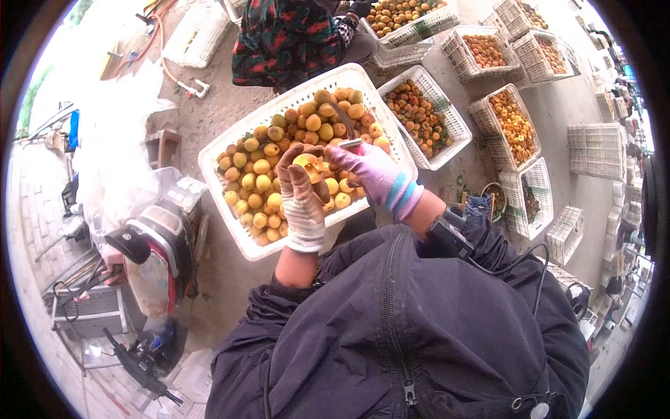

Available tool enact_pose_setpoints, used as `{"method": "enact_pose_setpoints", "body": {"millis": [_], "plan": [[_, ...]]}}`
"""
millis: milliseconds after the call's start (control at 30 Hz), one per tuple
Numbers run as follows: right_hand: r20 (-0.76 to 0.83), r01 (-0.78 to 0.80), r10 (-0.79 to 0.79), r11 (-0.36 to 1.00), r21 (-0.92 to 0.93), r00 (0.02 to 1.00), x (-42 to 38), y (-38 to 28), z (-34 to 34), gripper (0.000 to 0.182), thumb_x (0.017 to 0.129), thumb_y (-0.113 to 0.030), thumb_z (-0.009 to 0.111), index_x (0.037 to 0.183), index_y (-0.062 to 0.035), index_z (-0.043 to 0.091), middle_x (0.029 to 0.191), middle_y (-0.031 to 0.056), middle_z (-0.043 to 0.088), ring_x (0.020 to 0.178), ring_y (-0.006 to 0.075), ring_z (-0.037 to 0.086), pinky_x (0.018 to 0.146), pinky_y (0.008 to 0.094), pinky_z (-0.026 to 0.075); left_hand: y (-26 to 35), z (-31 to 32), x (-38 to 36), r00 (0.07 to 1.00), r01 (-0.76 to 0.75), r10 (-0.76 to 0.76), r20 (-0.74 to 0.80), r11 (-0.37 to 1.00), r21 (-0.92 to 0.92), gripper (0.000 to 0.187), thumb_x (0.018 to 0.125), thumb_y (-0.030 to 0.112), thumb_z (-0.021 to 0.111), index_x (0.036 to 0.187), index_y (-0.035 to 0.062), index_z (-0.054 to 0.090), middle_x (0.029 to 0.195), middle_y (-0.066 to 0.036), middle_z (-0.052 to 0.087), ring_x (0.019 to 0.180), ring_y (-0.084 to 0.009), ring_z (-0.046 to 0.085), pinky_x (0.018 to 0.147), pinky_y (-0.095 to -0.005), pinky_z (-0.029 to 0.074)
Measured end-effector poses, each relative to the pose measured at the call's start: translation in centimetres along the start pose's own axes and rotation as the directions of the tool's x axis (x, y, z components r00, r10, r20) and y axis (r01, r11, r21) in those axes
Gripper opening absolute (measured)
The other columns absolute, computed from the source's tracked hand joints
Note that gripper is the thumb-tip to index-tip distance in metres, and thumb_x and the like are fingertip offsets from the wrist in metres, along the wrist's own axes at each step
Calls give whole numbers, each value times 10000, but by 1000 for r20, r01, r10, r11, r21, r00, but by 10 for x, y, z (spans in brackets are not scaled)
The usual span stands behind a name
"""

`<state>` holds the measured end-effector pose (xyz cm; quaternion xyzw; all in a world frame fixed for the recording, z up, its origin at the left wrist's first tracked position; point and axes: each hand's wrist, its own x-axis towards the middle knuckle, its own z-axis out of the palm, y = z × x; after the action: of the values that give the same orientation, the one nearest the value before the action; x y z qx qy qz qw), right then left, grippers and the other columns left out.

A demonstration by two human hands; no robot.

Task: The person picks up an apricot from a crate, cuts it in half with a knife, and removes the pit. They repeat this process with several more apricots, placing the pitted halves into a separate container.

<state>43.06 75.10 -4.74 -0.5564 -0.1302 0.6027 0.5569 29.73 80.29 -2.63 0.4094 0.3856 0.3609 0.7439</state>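
A large white crate (pixel 209 162) full of whole yellow-orange fruit (pixel 262 166) stands in front of me. Over its near part, my left hand (pixel 301 199), in a white glove with brown fingers, is closed round a cut yellow fruit (pixel 310 166) with its inside showing. Just to the right, my right hand (pixel 377 174), in a pink and white glove with blue bands, grips a knife (pixel 343 120). The curved dark blade points up and away from me over the fruit. Some of my right fingers are hidden behind the hand.
Another person in a patterned jacket (pixel 283 42) sits beyond the crate. To the right are a crate of mixed fruit (pixel 458 143), several more fruit crates and stacked white crates (pixel 597 150). A red and white scooter (pixel 150 244) and clear plastic sheeting (pixel 115 150) are at the left.
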Motion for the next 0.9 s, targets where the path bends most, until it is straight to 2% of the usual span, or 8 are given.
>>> {"method": "enact_pose_setpoints", "body": {"millis": [133,500,600,733,767,800,867,900], "plan": [[107,-106,121,986,-130,987,-22,-14,8,275,883,-258,683,1034,-30,657,910,23,671,831,100,591,744,249,475,-29,-11,6,950,-265,259,175,964,11,461,933,304,605,1303,70,459,1191,-86,574,1134,-156,510,999,-321,405],[-56,-108,102,986,-131,993,-13,34,-5,136,866,-138,669,909,-10,659,797,51,665,709,121,611,653,263,483,-22,-29,-2,782,-616,368,503,340,710,453,842,259,702,1239,85,571,1107,-95,645,903,-237,660,745,-313,534],[-60,-219,211,956,-193,976,-16,26,-6,186,896,-217,652,930,-34,637,754,30,645,685,126,626,629,268,499,-46,-40,6,963,-253,269,5,902,350,417,911,309,638,1233,56,565,1055,-33,646,843,-179,625,738,-264,507],[48,-377,385,861,340,922,-18,37,-13,284,953,-331,554,1068,-72,553,978,65,639,854,202,658,716,382,560,-52,-27,2,973,-228,229,34,920,319,359,968,327,550,1194,48,568,1074,-51,587,805,-85,562,726,-161,435],[182,-377,332,763,526,926,-15,45,-15,297,955,-337,548,1102,-79,544,1040,78,627,897,217,650,753,406,555,-30,2,-16,991,84,-87,98,996,29,360,972,328,538,1195,47,567,1135,-73,574,957,-155,561,864,-277,448],[298,-385,244,621,683,923,-13,51,-20,314,957,-344,542,1136,-86,535,1102,90,615,939,232,641,790,430,550,-47,-3,-12,968,-198,81,237,826,528,462,963,424,509,1215,39,552,1213,-113,546,1151,-234,491,993,-387,386],[325,-374,188,529,762,927,-16,49,-31,325,941,-315,577,1167,-85,536,1094,97,628,969,254,635,849,461,531,-39,11,-2,789,-612,332,517,344,712,574,947,522,463,1235,31,536,1271,-148,519,1252,-279,422,1019,-414,366],[293,-319,139,553,770,946,-10,61,-43,336,933,-297,590,1185,-82,531,1092,101,631,981,260,634,866,459,525,-40,16,-1,830,-558,305,467,451,697,648,931,590,422,1249,35,528,1318,-157,491,1286,-289,393,1046,-405,342]]}}
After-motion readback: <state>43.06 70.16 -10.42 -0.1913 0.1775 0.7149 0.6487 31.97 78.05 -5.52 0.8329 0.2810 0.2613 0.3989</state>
